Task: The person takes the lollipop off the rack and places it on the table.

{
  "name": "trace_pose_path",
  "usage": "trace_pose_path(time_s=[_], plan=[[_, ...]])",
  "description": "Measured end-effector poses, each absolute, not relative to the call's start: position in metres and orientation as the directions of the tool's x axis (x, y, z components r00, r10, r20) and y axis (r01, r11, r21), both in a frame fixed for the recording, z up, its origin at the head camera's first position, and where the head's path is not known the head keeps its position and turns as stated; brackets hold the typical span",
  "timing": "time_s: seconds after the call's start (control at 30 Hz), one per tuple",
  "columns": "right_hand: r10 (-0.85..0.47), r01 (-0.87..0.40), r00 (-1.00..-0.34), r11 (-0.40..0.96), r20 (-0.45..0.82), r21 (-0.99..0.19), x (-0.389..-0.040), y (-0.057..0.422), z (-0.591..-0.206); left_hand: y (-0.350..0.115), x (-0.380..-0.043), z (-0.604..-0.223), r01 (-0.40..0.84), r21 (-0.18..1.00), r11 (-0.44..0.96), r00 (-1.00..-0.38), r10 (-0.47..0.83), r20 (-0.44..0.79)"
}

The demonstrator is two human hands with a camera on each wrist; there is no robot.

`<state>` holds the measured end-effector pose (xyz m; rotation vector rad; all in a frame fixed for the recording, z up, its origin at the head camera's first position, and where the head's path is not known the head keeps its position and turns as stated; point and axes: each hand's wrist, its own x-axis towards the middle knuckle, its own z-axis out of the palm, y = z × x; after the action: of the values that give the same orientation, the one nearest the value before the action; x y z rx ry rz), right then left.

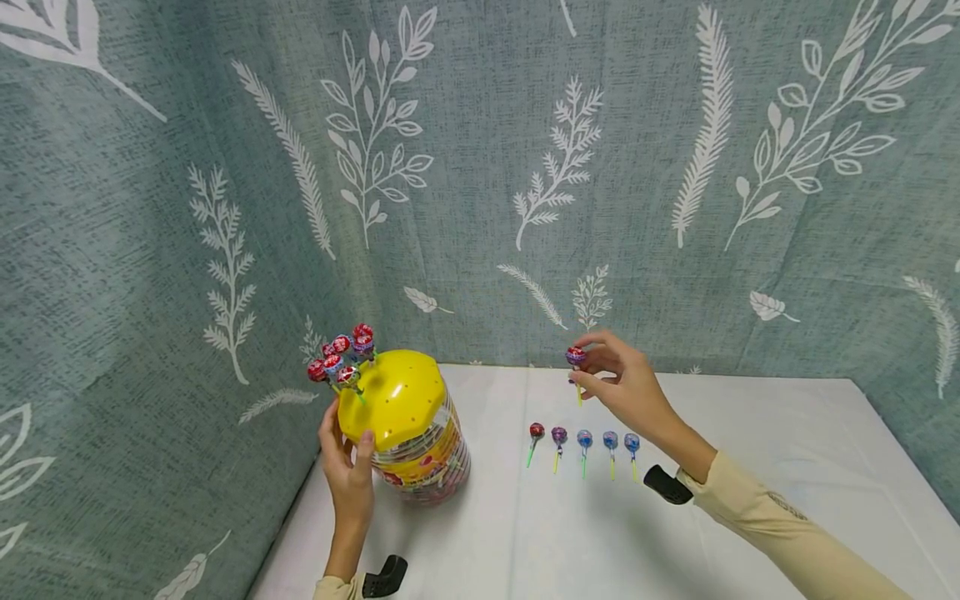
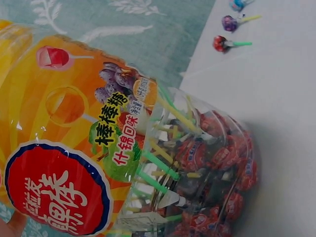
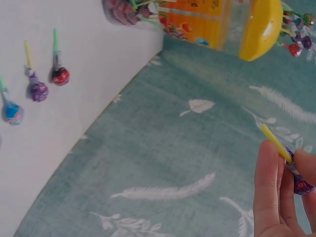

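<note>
A clear lollipop jar [image 2: 207, 158] with an orange label and a yellow lid [image 1: 405, 387] stands at the left of the table, leaning slightly. My left hand [image 1: 351, 467] grips it by the lid's edge, thumb in front, the other fingers partly hidden. Several wrapped lollipops [image 1: 333, 362] stick out of the lid's left side. Above the table, my right hand [image 1: 626, 383] pinches a red-and-purple lollipop [image 1: 576, 356] by its yellow stick, candy end up. Below that hand lies a row of lollipops: a red one [image 1: 536, 431], a purple one [image 1: 559, 435] and three blue ones [image 1: 611, 439].
The white table [image 1: 765, 500] meets a green curtain [image 1: 480, 250] with white leaf prints behind it and at both sides. Inside the jar, red-wrapped candies [image 2: 227, 155] fill the bottom. Small holes dot the lid.
</note>
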<state>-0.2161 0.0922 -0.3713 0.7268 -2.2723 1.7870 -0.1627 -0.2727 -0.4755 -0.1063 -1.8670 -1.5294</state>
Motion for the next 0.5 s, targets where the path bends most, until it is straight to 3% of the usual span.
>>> trace_pose_path(time_s=[0.5], plan=[[-0.233, -0.429, -0.896, 0.228, 0.379, -0.874, -0.212, 0.134, -0.411, -0.275, -0.163, -0.478, 0.478, 0.823, 0.307, -0.744, -0.356, 0.565]])
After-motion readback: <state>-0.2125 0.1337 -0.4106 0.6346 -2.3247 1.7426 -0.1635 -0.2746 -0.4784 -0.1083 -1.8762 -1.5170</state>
